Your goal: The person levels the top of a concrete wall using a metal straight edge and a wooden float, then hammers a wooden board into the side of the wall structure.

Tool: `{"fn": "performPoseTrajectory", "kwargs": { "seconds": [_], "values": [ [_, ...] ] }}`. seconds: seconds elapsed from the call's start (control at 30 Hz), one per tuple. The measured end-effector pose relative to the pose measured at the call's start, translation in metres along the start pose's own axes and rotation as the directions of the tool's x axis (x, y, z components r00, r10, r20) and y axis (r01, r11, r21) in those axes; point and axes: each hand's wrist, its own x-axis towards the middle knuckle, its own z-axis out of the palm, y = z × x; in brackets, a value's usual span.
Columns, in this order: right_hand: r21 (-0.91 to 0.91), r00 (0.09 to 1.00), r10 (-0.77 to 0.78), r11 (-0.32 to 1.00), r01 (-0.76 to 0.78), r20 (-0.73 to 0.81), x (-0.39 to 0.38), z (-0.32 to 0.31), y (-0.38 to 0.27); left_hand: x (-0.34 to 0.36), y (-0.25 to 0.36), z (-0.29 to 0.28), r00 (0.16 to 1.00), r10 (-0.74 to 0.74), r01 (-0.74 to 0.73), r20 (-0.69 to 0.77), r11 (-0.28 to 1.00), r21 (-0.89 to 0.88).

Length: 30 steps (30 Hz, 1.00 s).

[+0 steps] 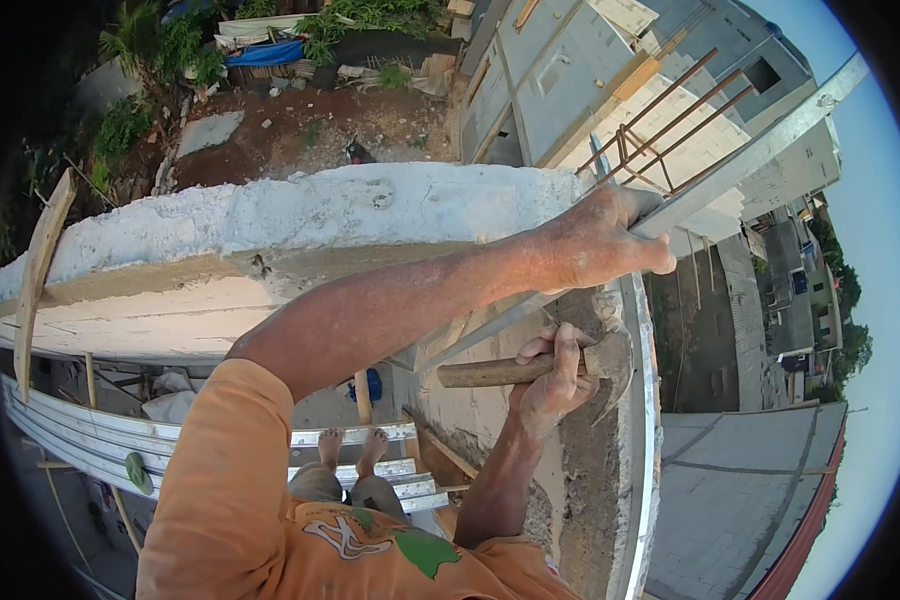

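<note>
No words or numbers can be read here. The orange shirt (225, 485), at the near side, has a curly white mark (348, 541) with dark edges on its front. To the right is a plain green shape (431, 551). Farther right, a tiny mark (552, 567) is too small to make out.

Shows worn, matt wood on the hammer handle (473, 373) within the grip of the right hand (552, 388), dull metal on the hammer head (613, 361) beside it; smooth metal on the bar (755, 142) gripped by the left hand (600, 238), rough, chalky masonry on the wall top (370, 205) nearby.
</note>
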Motion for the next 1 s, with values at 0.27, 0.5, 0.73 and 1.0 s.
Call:
{"fn": "performPoseTrajectory", "kwargs": {
  "seconds": [0.27,0.5,0.73,1.0],
  "values": [
    [-0.212,0.994,-0.003,0.977,0.026,0.108,-0.020,-0.010,-0.051,-0.009,0.001,-0.058,0.972,-0.156,0.090,-0.174,0.937,-0.339],
    [-0.306,0.989,0.072,0.952,-0.028,0.132,-0.032,-0.012,-0.111,-0.035,-0.005,-0.080,0.965,-0.149,0.040,-0.217,0.898,-0.438],
    [-0.530,0.854,0.389,0.832,-0.164,0.345,-0.025,-0.012,-0.074,-0.047,0.003,-0.062,0.975,-0.175,0.130,-0.134,0.947,-0.292],
    [-0.333,0.928,0.331,0.906,-0.261,0.171,-0.040,-0.007,-0.096,-0.041,0.000,-0.069,0.960,-0.175,0.082,-0.218,0.922,-0.379]
  ]
}}
